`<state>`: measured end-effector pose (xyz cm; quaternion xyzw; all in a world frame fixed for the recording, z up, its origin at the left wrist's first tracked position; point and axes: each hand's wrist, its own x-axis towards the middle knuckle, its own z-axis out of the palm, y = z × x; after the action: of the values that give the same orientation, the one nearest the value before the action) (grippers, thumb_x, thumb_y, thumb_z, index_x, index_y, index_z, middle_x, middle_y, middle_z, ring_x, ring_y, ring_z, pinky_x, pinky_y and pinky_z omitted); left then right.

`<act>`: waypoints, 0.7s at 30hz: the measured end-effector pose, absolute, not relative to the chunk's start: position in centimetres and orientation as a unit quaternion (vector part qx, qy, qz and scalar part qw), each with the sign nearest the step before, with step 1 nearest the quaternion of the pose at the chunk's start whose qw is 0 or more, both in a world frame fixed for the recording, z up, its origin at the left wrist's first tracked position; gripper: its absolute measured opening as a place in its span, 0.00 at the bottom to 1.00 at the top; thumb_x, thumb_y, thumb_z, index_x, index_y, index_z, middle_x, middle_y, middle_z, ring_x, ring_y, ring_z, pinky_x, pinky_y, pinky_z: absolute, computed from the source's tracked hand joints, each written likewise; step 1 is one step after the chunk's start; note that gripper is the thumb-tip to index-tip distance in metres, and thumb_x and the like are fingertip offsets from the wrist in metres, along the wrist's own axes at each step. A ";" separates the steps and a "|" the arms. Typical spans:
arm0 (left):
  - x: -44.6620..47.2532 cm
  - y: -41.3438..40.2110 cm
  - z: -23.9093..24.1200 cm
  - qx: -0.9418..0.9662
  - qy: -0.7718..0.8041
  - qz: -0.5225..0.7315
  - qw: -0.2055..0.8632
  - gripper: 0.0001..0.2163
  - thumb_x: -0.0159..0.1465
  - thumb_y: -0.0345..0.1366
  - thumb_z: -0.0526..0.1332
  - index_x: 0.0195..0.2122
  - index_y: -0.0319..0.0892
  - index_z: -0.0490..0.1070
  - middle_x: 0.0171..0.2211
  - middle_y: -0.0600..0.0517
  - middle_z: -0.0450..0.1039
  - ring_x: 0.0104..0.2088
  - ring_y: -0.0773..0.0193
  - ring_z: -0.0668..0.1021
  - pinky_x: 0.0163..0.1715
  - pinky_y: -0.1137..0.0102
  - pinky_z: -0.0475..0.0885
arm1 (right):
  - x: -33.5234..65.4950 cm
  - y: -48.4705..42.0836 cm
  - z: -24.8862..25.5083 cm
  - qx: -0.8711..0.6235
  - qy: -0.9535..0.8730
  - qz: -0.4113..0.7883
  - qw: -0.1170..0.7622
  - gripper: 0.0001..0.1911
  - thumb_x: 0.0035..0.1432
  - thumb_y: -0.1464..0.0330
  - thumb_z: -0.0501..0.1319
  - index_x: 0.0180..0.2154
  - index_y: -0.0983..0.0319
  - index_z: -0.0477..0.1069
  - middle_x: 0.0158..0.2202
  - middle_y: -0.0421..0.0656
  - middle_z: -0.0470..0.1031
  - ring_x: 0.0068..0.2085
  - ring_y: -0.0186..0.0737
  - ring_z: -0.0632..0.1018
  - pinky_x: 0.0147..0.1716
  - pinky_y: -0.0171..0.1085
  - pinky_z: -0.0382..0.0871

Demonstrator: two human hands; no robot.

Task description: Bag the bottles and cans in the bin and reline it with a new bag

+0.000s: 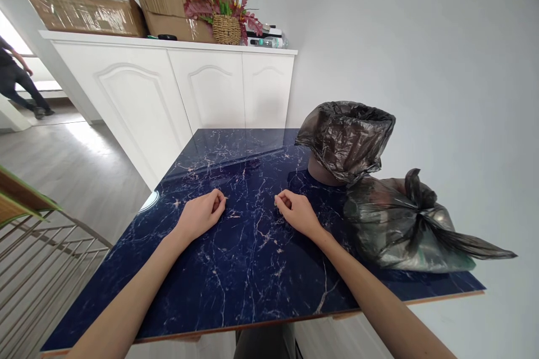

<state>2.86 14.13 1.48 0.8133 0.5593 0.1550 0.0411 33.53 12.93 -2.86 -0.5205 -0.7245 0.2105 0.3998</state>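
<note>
My left hand (202, 213) rests on the dark blue marble-patterned table (248, 269), its fingers curled into a loose fist with nothing showing in them. Across from it, my right hand (297, 212) lies on the same tabletop, also curled closed, and no object shows in its grasp. Bare tabletop separates the two hands. Beyond my right hand stands a bin (322, 171) lined with a black plastic bag (349, 134). A knotted, filled black garbage bag (391, 224) lies beside the bin, to the right of my right forearm.
A white cabinet (214, 81) stands behind the table, carrying cardboard boxes (90, 14), a wicker flower basket (226, 29) and a plastic bottle (272, 42). A metal rack (50, 258) is at lower left. Far left, a person (19, 78) is partly visible.
</note>
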 end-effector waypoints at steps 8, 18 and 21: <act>2.7 14.1 1.4 0.815 0.556 0.158 0.040 0.13 0.74 0.47 0.48 0.39 0.47 0.66 0.30 0.53 0.78 0.29 0.56 0.80 0.29 0.66 0.63 | 33.5 12.9 -2.9 -0.524 -0.724 0.203 0.400 0.16 0.72 0.58 0.55 0.33 0.57 0.72 0.27 0.39 0.79 0.28 0.39 0.77 0.34 0.36 0.67; 2.4 14.0 1.3 0.818 0.547 0.174 0.036 0.13 0.74 0.46 0.49 0.38 0.47 0.66 0.30 0.53 0.78 0.30 0.56 0.81 0.29 0.66 0.63 | 35.2 9.4 -0.3 -0.492 -0.779 0.185 0.342 0.12 0.72 0.62 0.57 0.37 0.57 0.75 0.32 0.40 0.80 0.33 0.40 0.80 0.35 0.36 0.70; 2.3 14.1 1.3 0.821 0.541 0.178 0.037 0.13 0.74 0.47 0.49 0.38 0.47 0.66 0.30 0.52 0.78 0.29 0.55 0.81 0.29 0.66 0.63 | 38.4 5.8 2.6 -0.494 -0.791 0.142 0.332 0.10 0.72 0.62 0.57 0.40 0.56 0.75 0.37 0.43 0.80 0.37 0.43 0.80 0.39 0.40 0.71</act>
<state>2.32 14.06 1.31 0.8211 0.5410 0.1784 0.0369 38.40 5.84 2.62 -0.4944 -0.7909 0.1420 0.3317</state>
